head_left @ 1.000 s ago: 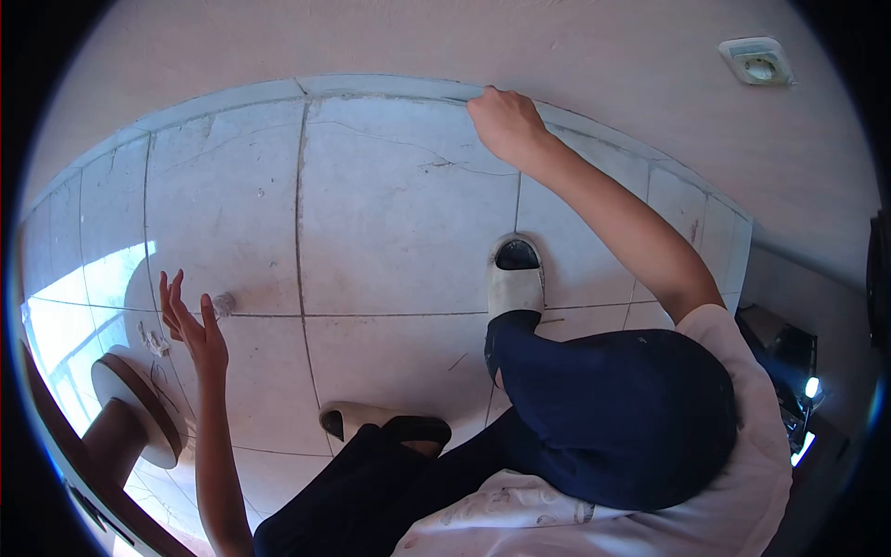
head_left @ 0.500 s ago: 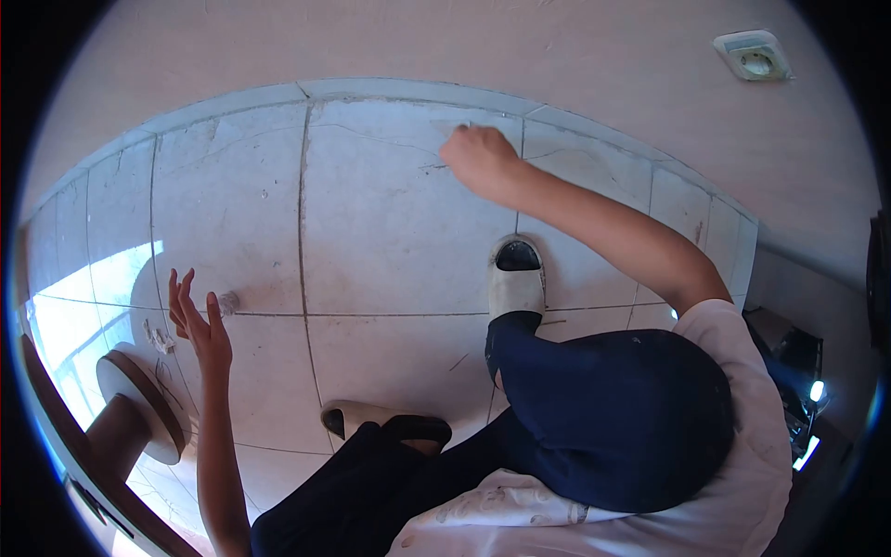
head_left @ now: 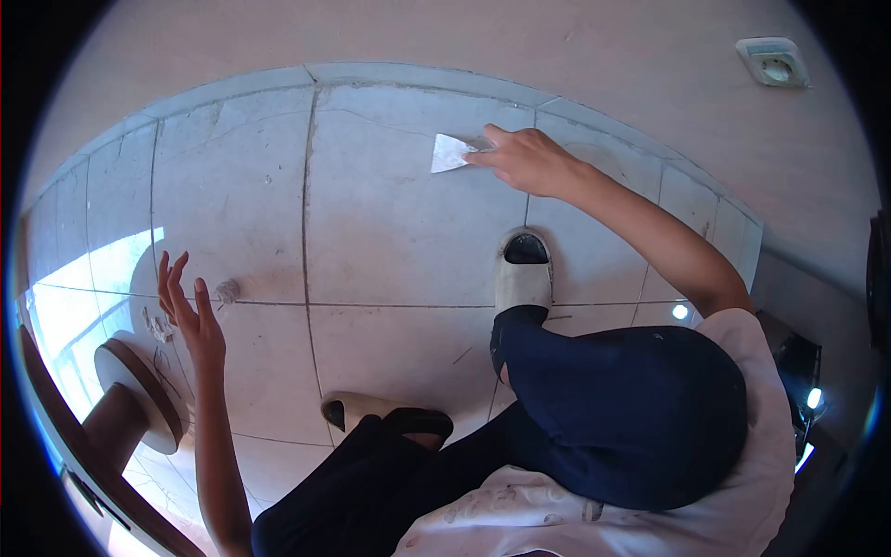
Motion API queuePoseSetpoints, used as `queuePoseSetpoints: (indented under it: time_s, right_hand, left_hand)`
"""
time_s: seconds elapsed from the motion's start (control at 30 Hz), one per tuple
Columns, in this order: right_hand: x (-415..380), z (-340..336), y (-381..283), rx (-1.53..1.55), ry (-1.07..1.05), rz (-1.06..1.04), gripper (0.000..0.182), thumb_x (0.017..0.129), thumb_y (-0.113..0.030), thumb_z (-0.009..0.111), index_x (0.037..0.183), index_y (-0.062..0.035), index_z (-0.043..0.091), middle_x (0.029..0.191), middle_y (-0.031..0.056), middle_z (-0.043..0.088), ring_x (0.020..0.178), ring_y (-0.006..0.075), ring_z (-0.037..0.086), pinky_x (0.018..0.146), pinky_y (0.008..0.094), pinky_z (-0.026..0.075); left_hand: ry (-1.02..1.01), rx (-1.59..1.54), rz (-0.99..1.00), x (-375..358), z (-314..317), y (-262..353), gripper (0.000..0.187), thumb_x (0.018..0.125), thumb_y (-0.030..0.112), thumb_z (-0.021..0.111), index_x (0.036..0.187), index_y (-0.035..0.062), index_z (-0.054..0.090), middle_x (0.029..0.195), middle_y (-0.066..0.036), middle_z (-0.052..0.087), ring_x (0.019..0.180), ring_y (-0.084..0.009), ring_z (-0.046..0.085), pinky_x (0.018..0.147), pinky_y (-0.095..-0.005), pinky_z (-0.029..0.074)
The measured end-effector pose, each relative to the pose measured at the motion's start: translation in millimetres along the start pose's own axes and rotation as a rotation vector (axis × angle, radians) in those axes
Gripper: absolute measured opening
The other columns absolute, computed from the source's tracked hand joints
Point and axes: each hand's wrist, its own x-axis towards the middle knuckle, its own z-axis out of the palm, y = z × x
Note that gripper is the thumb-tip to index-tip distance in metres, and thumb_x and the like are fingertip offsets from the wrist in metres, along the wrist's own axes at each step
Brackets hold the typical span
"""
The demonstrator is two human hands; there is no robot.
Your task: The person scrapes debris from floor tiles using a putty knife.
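Observation:
My right hand (head_left: 531, 160) grips a putty knife (head_left: 449, 153) over the white floor tiles (head_left: 399, 223) near the wall. Its flared metal blade points left, while my fingers hide most of the handle. On the left, my left hand (head_left: 192, 311) is raised with its fingers apart and nothing in it. Beside that hand, a small greyish clump (head_left: 226, 291) rests on the tiles by a grout line.
A round pedestal base (head_left: 139, 395) stands at the lower left, with crumpled scraps (head_left: 158, 324) close by. My sandalled feet, one in a pale sandal (head_left: 524, 269), are on the floor. A power socket (head_left: 773, 63) is set in the wall.
My right hand has turned and shifted slightly right, bringing the putty knife's blade into plain view. My left hand stays open, slightly higher and further left in view.

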Motion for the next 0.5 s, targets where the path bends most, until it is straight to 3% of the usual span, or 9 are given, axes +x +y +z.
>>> queuePoseSetpoints:
  time_s: [0.03, 0.07, 0.1, 0.17, 0.27, 0.37, 0.5]
  right_hand:
    - [-10.2, -5.1, 6.7, -0.006, -0.029, 0.006, 0.034, 0.099, -0.014, 0.059, 0.130, -0.0216, 0.070, 0.101, 0.0122, 0.057, 0.082, 0.0294, 0.065, 0.073, 0.0426, 0.055]
    - [-18.8, -10.0, 14.2, -0.006, -0.038, 0.004, 0.034, 0.099, -0.014, 0.059, 0.130, -0.0216, 0.070, 0.101, 0.0122, 0.057, 0.082, 0.0294, 0.065, 0.073, 0.0426, 0.055]
    - [-25.8, -14.3, 22.5, 0.029, 0.008, 0.066, 0.035, 0.098, -0.014, 0.060, 0.129, -0.0246, 0.070, 0.097, 0.0114, 0.056, 0.079, 0.0284, 0.063, 0.072, 0.0420, 0.053]
    - [-41.9, -11.6, 46.3, 0.077, 0.051, 0.131, 0.035, 0.097, -0.015, 0.062, 0.129, -0.0275, 0.071, 0.094, 0.0107, 0.055, 0.077, 0.0274, 0.061, 0.071, 0.0413, 0.051]
    - [-60.8, -2.2, 87.3, 0.020, 0.096, 0.213, 0.036, 0.095, -0.014, 0.065, 0.128, -0.0273, 0.073, 0.088, 0.0093, 0.054, 0.075, 0.0267, 0.058, 0.071, 0.0409, 0.049]
    - [-63.7, 3.6, 104.2, 0.030, 0.039, 0.221, 0.038, 0.093, -0.012, 0.065, 0.126, -0.0270, 0.074, 0.087, 0.0091, 0.053, 0.077, 0.0262, 0.058, 0.072, 0.0411, 0.048]
    - [-50.5, 4.1, 100.2, 0.049, 0.047, 0.022, 0.042, 0.086, -0.008, 0.065, 0.123, -0.0249, 0.076, 0.089, 0.0085, 0.054, 0.078, 0.0254, 0.058, 0.072, 0.0405, 0.048]
  left_hand:
    - [0.008, -0.047, -0.013, 4.4, -2.7, 7.3, 0.041, 0.107, 0.039, 0.048, 0.142, 0.0185, 0.054, 0.161, -0.012, 0.036, 0.149, -0.0331, 0.030, 0.118, -0.0605, 0.024]
    - [-0.013, -0.115, -0.098, 4.1, -5.1, 18.3, 0.043, 0.107, 0.040, 0.047, 0.141, 0.0147, 0.055, 0.155, -0.014, 0.045, 0.140, -0.0318, 0.045, 0.112, -0.0545, 0.037]
    - [-0.020, -0.117, -0.103, 5.2, -8.2, 27.8, 0.043, 0.107, 0.040, 0.047, 0.141, 0.0147, 0.055, 0.155, -0.014, 0.045, 0.140, -0.0318, 0.045, 0.112, -0.0545, 0.037]
    - [-0.243, -0.525, -0.172, 8.9, -16.1, 44.3, 0.044, 0.107, 0.040, 0.048, 0.139, 0.0113, 0.056, 0.146, -0.015, 0.054, 0.125, -0.0295, 0.059, 0.103, -0.0461, 0.047]
    - [-0.316, -0.462, -0.029, 17.6, -24.7, 95.2, 0.044, 0.106, 0.040, 0.049, 0.136, 0.0091, 0.058, 0.139, -0.016, 0.061, 0.112, -0.0272, 0.066, 0.094, -0.0395, 0.050]
    - [-0.390, -0.421, 0.076, 24.2, -24.8, 120.0, 0.044, 0.106, 0.041, 0.049, 0.134, 0.0082, 0.059, 0.139, -0.016, 0.060, 0.112, -0.0261, 0.065, 0.091, -0.0391, 0.050]
    - [-0.395, -0.456, 0.043, 28.5, -17.4, 125.3, 0.045, 0.105, 0.042, 0.049, 0.130, 0.0067, 0.061, 0.139, -0.016, 0.060, 0.111, -0.0258, 0.066, 0.091, -0.0401, 0.051]
